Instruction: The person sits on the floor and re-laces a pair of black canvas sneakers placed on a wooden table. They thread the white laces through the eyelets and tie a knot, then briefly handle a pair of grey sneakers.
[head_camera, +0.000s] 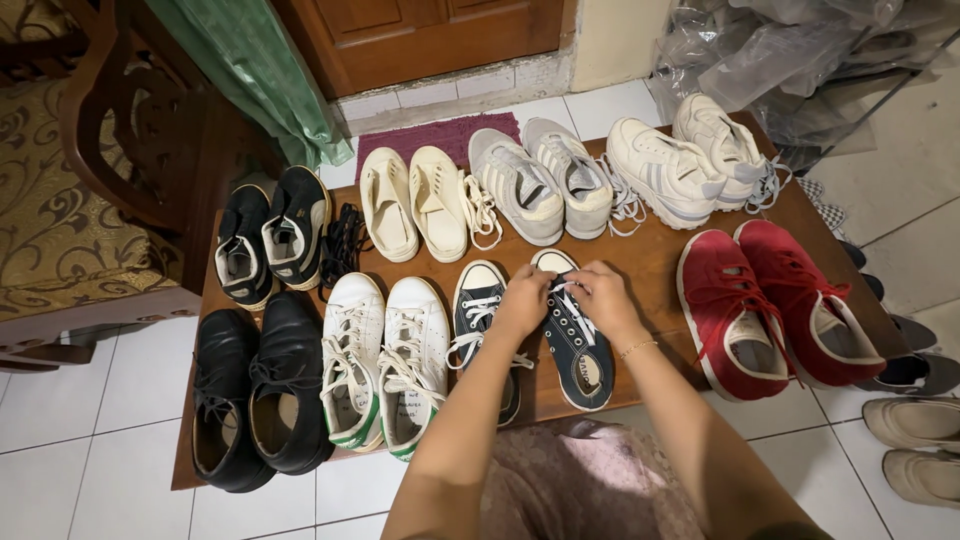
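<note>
Your two hands meet over the navy canvas sneaker (577, 335), the landmark for everything below. It lies on the wooden table (650, 262) with its white toe cap pointing away from you and its heel toward your lap, so its long axis runs almost straight out from your body, tilted slightly to the left at the toe.

Your left hand (523, 300) sits at the sneaker's left edge, near the toe end, fingers curled inward and pinching the white lace (572, 300). Your right hand (603, 297) sits at the sneaker's right edge, directly opposite, fingers likewise curled and pinching the same lace; a thin bracelet (636, 348) shows on its wrist. Both hands are equally near, touching the shoe's upper lacing, with the sneaker's tongue and heel lying back toward you from the fingertips. Both forearms rise from the bottom edge and converge on the sneaker, wrists slightly bent downward.

Just left of the sneaker lies its mate (481, 320), partly covered by your left forearm. Further left stand the white leather sneakers (385, 360), then the black leather shoes (258, 395). To the right lie the red sneakers (775, 305). Beyond the toe stand the grey sneakers (540, 182) and the cream slip-ons (414, 202)
</note>
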